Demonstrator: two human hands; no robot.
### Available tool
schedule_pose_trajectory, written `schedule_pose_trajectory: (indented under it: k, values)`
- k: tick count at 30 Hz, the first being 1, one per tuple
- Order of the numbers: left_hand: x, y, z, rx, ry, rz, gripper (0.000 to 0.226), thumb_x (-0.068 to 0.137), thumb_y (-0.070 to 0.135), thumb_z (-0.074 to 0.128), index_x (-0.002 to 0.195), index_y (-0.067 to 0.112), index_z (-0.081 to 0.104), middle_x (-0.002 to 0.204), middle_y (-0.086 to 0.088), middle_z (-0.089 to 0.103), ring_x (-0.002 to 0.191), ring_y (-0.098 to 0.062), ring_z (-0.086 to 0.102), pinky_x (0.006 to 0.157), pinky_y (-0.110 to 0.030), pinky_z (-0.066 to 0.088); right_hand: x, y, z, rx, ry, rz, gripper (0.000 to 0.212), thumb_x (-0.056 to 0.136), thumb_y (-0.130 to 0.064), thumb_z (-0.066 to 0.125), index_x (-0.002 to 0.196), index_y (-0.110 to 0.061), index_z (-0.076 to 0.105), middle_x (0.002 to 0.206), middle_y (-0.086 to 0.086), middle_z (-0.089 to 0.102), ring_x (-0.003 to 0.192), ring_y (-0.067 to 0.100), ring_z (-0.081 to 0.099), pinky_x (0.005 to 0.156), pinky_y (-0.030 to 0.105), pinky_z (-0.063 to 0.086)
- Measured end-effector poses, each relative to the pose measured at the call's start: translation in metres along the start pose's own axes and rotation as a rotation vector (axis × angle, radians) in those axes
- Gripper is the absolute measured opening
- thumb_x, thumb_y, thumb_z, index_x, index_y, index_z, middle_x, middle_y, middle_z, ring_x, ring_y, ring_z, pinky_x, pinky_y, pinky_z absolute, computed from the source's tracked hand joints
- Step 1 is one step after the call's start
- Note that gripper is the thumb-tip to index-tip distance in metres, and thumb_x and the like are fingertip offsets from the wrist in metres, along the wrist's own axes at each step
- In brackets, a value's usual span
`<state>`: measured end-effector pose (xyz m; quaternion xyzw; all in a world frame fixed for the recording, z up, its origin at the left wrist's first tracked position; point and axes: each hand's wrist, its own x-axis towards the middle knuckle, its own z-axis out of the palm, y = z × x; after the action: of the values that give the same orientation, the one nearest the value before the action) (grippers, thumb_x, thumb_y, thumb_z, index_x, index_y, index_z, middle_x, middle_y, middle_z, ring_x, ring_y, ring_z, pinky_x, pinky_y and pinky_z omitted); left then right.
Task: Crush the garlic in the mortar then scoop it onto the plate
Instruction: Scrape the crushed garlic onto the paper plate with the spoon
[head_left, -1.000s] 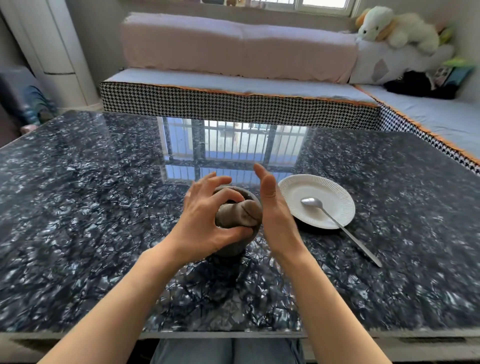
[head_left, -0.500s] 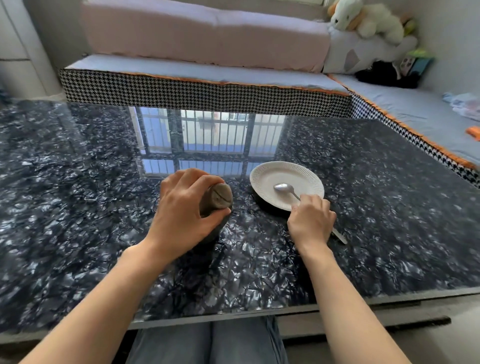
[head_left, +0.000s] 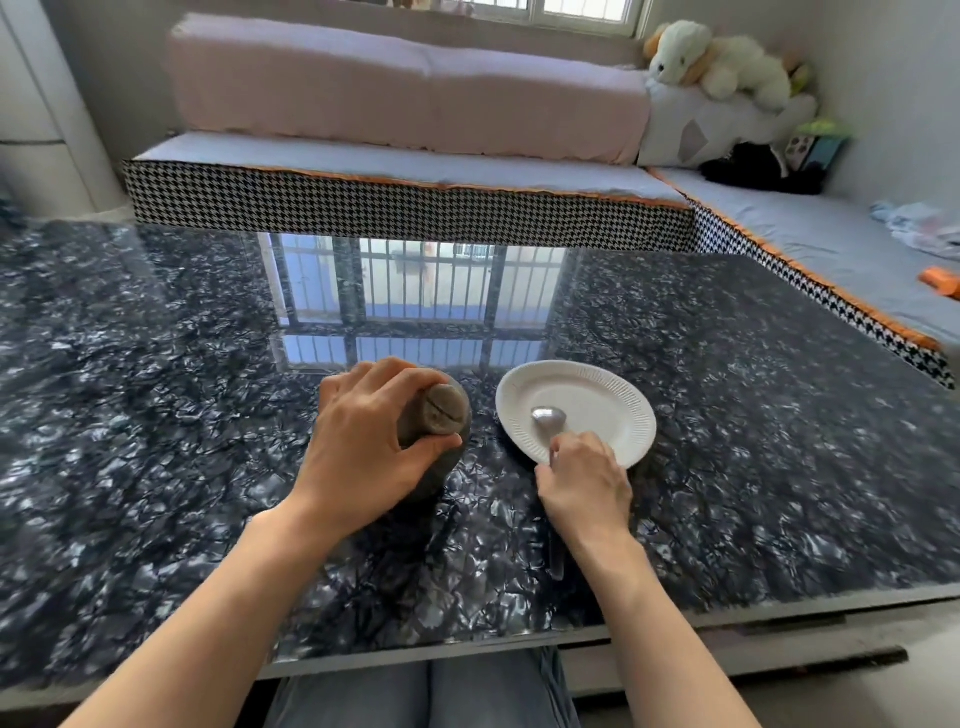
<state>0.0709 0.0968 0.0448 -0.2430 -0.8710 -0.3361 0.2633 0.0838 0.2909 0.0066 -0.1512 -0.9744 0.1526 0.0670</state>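
A dark stone mortar stands on the black marbled table, mostly covered by my left hand. That hand is wrapped around the grey stone pestle, whose blunt top end sticks out towards the right. The garlic inside is hidden. Just right of the mortar lies a white paper plate. A metal spoon rests with its bowl on the plate. My right hand is closed on the spoon's handle at the plate's near rim, and the handle's tip shows below my wrist.
Behind the table runs a low bench with a houndstooth edge and a pink cushion. Plush toys sit at the back right corner. The table's near edge is close to my knees.
My right hand left the mortar's side, went right to the plate and closed on the spoon's handle, which now points towards me. My left hand kept hold of the pestle.
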Motion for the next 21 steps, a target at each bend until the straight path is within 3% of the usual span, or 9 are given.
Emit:
schedule_pose_trajectory:
  k: [5,7,9,12,15,17,21]
  values:
    - [0.007,-0.003,-0.015,-0.055,0.013,-0.13,0.044,0.06,0.038,0.074,0.098,0.019,0.064,0.092,0.011,0.06,0.084,-0.014,0.056,0.083,-0.038,0.045,-0.028,-0.015,-0.003,0.082,-0.068,-0.063,0.033,0.093,-0.017,0.046,0.125,-0.01,0.05,0.114,0.009,0.053,0.102,0.03,0.058,0.082,0.035,0.044]
    - [0.009,-0.005,-0.021,-0.126,0.014,-0.19,0.042,0.062,0.031,0.081,0.098,0.019,0.063,0.092,0.008,0.062,0.083,-0.015,0.059,0.08,-0.038,0.05,-0.033,-0.017,0.0,0.159,-0.063,-0.07,0.031,0.09,-0.013,0.049,0.12,-0.011,0.053,0.109,0.008,0.055,0.099,0.029,0.058,0.081,0.034,0.043]
    - [0.009,-0.005,-0.027,-0.236,0.043,-0.26,0.04,0.064,0.025,0.082,0.098,0.019,0.062,0.092,0.006,0.063,0.084,-0.013,0.061,0.077,-0.029,0.051,-0.037,-0.018,-0.001,0.29,-0.013,-0.062,0.027,0.088,-0.012,0.054,0.114,-0.011,0.06,0.104,0.008,0.061,0.097,0.025,0.059,0.081,0.033,0.045]
    - [0.009,-0.002,-0.037,-0.459,0.11,-0.379,0.036,0.062,0.034,0.075,0.095,0.025,0.061,0.088,0.007,0.066,0.08,-0.011,0.064,0.073,-0.024,0.052,-0.04,-0.018,-0.013,0.475,0.178,-0.109,0.029,0.086,-0.005,0.061,0.115,-0.007,0.063,0.103,0.008,0.066,0.09,0.017,0.061,0.084,0.026,0.048]
    - [0.01,-0.004,-0.043,-0.663,0.184,-0.473,0.034,0.062,0.033,0.072,0.092,0.023,0.063,0.089,0.001,0.068,0.085,-0.014,0.066,0.076,-0.027,0.053,-0.045,-0.023,-0.033,0.641,0.321,-0.208,0.027,0.084,0.001,0.063,0.109,-0.009,0.066,0.093,0.0,0.065,0.072,0.002,0.059,0.07,0.01,0.049]
    - [0.012,-0.004,-0.044,-0.787,0.221,-0.525,0.033,0.063,0.03,0.072,0.092,0.018,0.063,0.09,-0.003,0.069,0.085,-0.016,0.068,0.077,-0.029,0.054,-0.049,-0.028,-0.041,0.723,0.336,-0.29,0.024,0.082,0.0,0.065,0.102,-0.014,0.067,0.088,-0.007,0.063,0.067,0.001,0.059,0.062,0.005,0.046]
    - [0.015,-0.007,-0.044,-0.85,0.231,-0.547,0.029,0.065,0.022,0.068,0.093,0.017,0.062,0.092,-0.004,0.068,0.085,-0.013,0.068,0.076,-0.027,0.054,-0.053,-0.038,-0.035,0.774,0.311,-0.388,0.024,0.08,-0.003,0.069,0.094,-0.022,0.068,0.083,-0.011,0.064,0.068,0.006,0.058,0.056,0.009,0.044]
